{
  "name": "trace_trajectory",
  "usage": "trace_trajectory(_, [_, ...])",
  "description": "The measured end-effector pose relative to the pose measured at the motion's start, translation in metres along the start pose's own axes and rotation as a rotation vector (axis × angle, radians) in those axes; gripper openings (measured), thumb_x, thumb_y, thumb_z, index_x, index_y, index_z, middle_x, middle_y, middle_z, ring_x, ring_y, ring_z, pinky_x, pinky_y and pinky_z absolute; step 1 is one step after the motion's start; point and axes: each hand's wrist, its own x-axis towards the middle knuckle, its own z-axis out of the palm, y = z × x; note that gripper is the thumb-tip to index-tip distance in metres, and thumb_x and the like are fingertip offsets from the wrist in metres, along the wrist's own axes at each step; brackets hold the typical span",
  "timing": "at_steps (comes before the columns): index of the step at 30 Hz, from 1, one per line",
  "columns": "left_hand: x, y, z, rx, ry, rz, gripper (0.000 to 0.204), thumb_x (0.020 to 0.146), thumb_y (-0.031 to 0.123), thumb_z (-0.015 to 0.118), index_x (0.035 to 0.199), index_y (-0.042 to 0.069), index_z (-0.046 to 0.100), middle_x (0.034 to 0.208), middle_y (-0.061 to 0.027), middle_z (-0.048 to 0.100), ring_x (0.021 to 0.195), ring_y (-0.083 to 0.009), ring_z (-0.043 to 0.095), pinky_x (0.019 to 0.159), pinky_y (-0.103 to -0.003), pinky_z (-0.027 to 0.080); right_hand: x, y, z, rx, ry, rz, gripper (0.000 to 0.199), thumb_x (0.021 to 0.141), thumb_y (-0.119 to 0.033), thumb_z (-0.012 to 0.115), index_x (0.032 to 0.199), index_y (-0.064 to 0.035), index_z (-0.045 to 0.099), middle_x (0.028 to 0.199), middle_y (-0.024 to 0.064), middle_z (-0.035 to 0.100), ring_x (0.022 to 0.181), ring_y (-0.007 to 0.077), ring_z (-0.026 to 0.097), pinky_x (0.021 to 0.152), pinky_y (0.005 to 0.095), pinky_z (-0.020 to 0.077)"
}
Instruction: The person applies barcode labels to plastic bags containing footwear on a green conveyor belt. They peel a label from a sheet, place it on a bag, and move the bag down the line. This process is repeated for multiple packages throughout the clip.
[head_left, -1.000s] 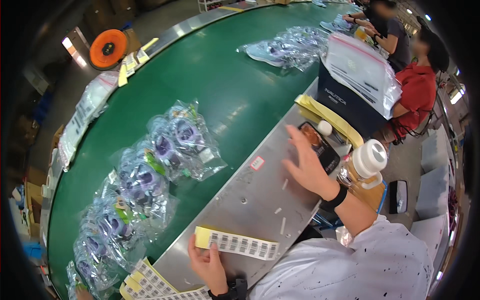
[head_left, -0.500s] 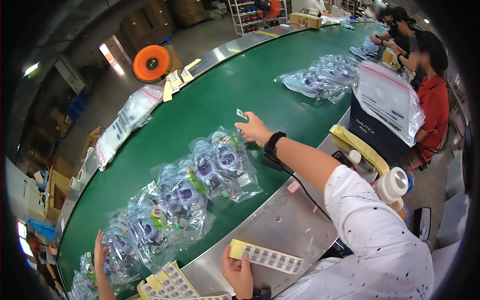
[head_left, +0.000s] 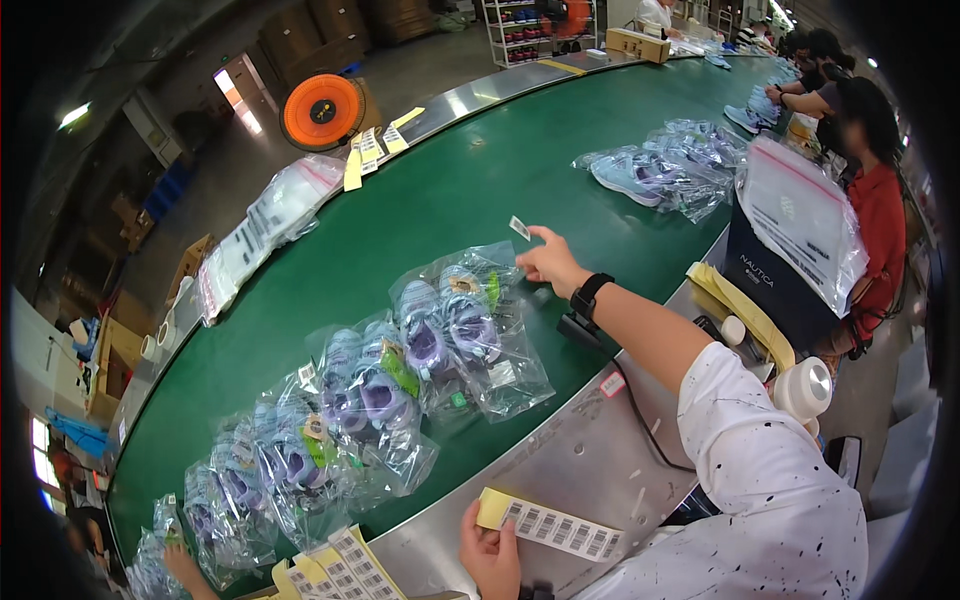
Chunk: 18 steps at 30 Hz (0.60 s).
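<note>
Right hand (head_left: 553, 265) out over the green belt (head_left: 430, 170), small label (head_left: 519, 228) pinched at the fingertips, one end sticking up clear. One second back this hand was above the bench (head_left: 590, 455), fingers spread, no label to be seen in it; by half a second back it had crossed to the belt with the label. Now it sits beside the upper corner of the nearest bag in a row of bagged shoes (head_left: 425, 340); contact with the plastic cannot be told.

Left hand (head_left: 490, 555) low, over the bench, thumb and fingers closed on the yellow end of a label strip (head_left: 565, 530); same grip in both earlier views. Label sheets (head_left: 345, 570) at the bench edge, left of it.

Row runs down the belt to the lower left, pairs in clear plastic, bags touching or overlapping. At its far end, another person's hand (head_left: 182, 568): raised half a second back, now lower, against the bags. Second group of bagged pairs (head_left: 660, 170) farther up the belt, near a dark box (head_left: 765, 270).
</note>
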Motion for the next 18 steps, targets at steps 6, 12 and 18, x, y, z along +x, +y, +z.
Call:
trace_trajectory(6, [0.001, 0.019, 0.006, 0.089, 0.003, -0.115, 0.043, 0.089, 0.001, 0.058, 0.130, -0.004, 0.043, 0.105, -0.0130, 0.061, 0.087, -0.0153, 0.059, 0.075, -0.026, 0.047, 0.050, -0.014, -0.006, 0.068, -0.103, 0.272, 0.018, 0.081, -0.009, 0.066, 0.096, -0.0027, 0.056, 0.094, 0.0099, 0.058, 0.075, 0.0218, 0.058, 0.067, 0.0319, 0.0526])
trace_trajectory(12, [0.002, 0.015, 0.007, 0.116, -0.005, -0.117, 0.045, 0.089, 0.000, 0.059, 0.130, -0.005, 0.042, 0.106, -0.0145, 0.061, 0.091, -0.0168, 0.059, 0.079, -0.027, 0.047, 0.072, 0.008, 0.001, 0.157, -0.322, 0.490, 0.024, 0.085, -0.007, 0.059, 0.104, 0.0067, 0.056, 0.108, 0.0251, 0.057, 0.088, 0.0323, 0.063, 0.075, 0.0426, 0.0547])
trace_trajectory(18, [0.001, 0.016, 0.009, 0.169, 0.022, -0.114, 0.046, 0.088, 0.000, 0.059, 0.131, -0.004, 0.042, 0.106, -0.0149, 0.061, 0.090, -0.0161, 0.060, 0.077, -0.026, 0.048, 0.061, 0.003, 0.019, 0.031, -0.350, 0.415, 0.019, 0.083, -0.006, 0.060, 0.100, 0.0033, 0.057, 0.096, 0.0198, 0.065, 0.079, 0.0264, 0.066, 0.068, 0.0379, 0.0552])
